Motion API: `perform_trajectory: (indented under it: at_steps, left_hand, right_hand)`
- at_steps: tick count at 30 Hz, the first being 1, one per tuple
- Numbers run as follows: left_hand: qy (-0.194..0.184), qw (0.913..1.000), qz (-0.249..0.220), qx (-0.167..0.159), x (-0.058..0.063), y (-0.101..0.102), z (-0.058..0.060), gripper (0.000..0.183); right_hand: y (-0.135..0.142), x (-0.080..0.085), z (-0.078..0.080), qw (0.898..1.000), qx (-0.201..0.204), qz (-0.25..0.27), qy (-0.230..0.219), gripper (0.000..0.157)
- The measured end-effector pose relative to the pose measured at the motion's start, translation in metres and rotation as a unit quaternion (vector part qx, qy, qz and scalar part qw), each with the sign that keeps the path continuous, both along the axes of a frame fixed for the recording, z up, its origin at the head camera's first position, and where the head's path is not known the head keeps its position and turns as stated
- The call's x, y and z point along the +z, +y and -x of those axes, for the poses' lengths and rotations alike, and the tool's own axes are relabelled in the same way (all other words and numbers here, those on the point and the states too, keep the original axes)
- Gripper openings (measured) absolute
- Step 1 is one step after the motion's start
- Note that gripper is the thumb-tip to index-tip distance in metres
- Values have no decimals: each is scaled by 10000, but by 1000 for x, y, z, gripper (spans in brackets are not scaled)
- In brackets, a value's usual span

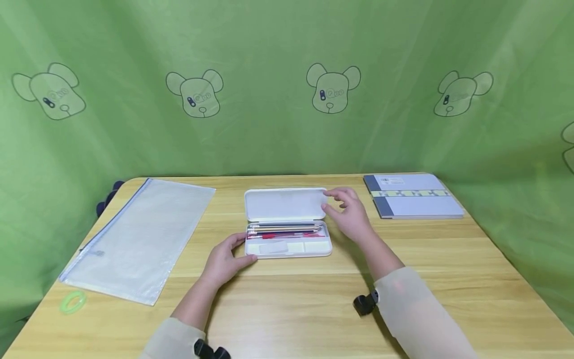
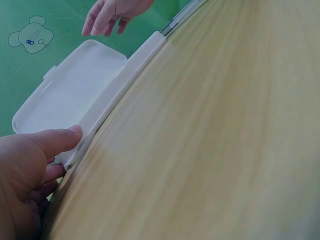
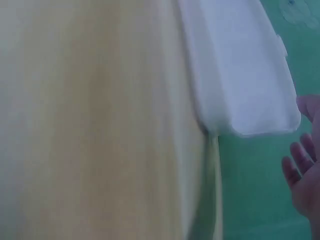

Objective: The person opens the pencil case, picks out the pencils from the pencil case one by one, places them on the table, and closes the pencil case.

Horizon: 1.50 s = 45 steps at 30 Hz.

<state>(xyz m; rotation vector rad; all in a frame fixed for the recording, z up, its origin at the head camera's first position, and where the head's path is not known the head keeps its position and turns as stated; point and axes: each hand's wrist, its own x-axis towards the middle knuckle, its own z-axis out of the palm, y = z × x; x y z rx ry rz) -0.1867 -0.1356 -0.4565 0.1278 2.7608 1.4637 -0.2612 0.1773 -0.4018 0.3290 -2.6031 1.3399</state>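
Observation:
A white pencil case lies open on the table, its lid tipped back on the far side. Inside are several pencils, a red pen and a pale whitish block. My left hand holds the left end of the case, thumb at the front corner and fingers along the side. In the left wrist view that thumb rests on the white front wall. At the lid's upper right corner is my right hand, thumb right at the edge and fingers loosely bent, apart from the lid.
A clear zip pouch lies flat on the left of the wooden table. Near its lower corner is a light green ring. At the back right lies a lilac notebook with a patterned band. Behind hangs a green curtain.

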Motion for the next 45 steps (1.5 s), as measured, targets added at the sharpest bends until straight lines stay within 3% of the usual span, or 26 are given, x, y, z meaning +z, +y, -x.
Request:
perform_trajectory:
  at_steps: [4, 11, 21, 31, 36, 45]
  left_hand:
    - [-19, 10000, -2, -3, 1, 0, 0, 62]
    - [26, 10000, -15, 9, 1, 0, 0, 62]
    - [32, 10000, -26, 15, 0, 0, 1, 61]
    - [-10, 10000, -55, 24, 0, 0, 1, 61]
    - [-2, 10000, -45, 39, 0, 0, 1, 62]
    - [-69, 9999, -113, 87, -1, 0, -1, 62]
  right_hand:
    - [-8, -2, -7, 9995, 170, -243, 136, 30]
    - [-22, -7, -11, 9939, 849, -663, -256, 29]
    - [-36, -16, -5, 9788, 1223, -1517, -639, 26]
    - [-43, -19, -2, 9598, 1456, -2382, -289, 23]
    - [-45, -17, -2, 9584, 1468, -2433, -273, 21]
    - [-45, -16, -3, 9676, 1344, -1985, -799, 20]
